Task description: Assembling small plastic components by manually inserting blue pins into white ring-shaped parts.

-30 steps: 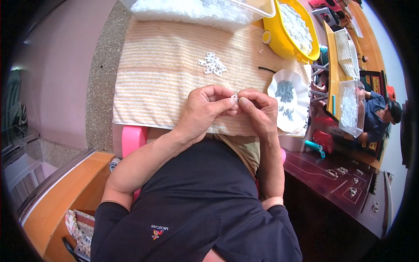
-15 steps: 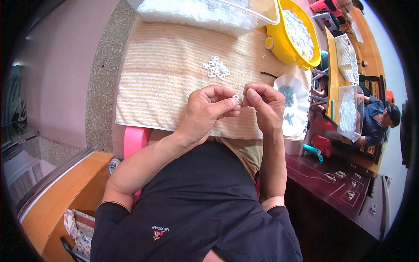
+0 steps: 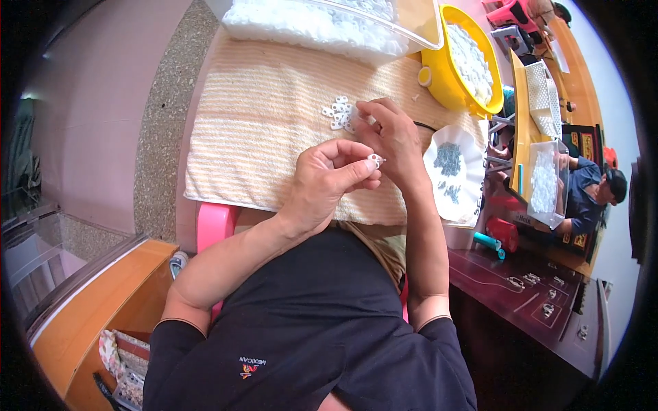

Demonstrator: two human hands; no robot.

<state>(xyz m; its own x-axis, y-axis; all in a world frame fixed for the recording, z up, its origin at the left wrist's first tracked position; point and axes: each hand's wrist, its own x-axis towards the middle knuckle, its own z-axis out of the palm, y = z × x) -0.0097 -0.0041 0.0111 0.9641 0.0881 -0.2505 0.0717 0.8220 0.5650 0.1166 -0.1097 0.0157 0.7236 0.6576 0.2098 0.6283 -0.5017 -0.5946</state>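
Grip of the left hand [image 3: 322, 179]: thumb and forefinger pinch a small white piece [image 3: 374, 159], from which a thin tip juts toward three o'clock. Taking that piece as the centre of the clock, the right hand [image 3: 396, 133] is at one o'clock, back upward, its fingers curled and reaching toward eleven. Its fingertips are at the three o'clock edge of a loose cluster of white pieces [image 3: 338, 113], which lies at eleven o'clock on the striped, cloth-covered surface [image 3: 253, 123]. I cannot tell whether the right hand's grip is pinching one of them.

Farther out, between eleven and twelve, a clear bin [image 3: 413, 45] holds a mass of white contents [image 3: 308, 29]. Just beside it, between one and two, a yellow tub [image 3: 439, 72] is filled with white bits [image 3: 469, 65]. A small pale bit [image 3: 415, 97] lies at one o'clock, and a thin black strip [image 3: 426, 126] shows at two, just beside the right hand. At three o'clock, near the right wrist, a white wavy-edged dish [image 3: 473, 168] holds small dark grey bits [image 3: 449, 159] in two patches.

Well apart, also toward three, a co-worker [image 3: 586, 188] in a dark blue top is next to another clear bin [image 3: 557, 214]. A teal tube [image 3: 486, 240] lies at four o'clock, and a pink seat [image 3: 216, 222] shows at eight.
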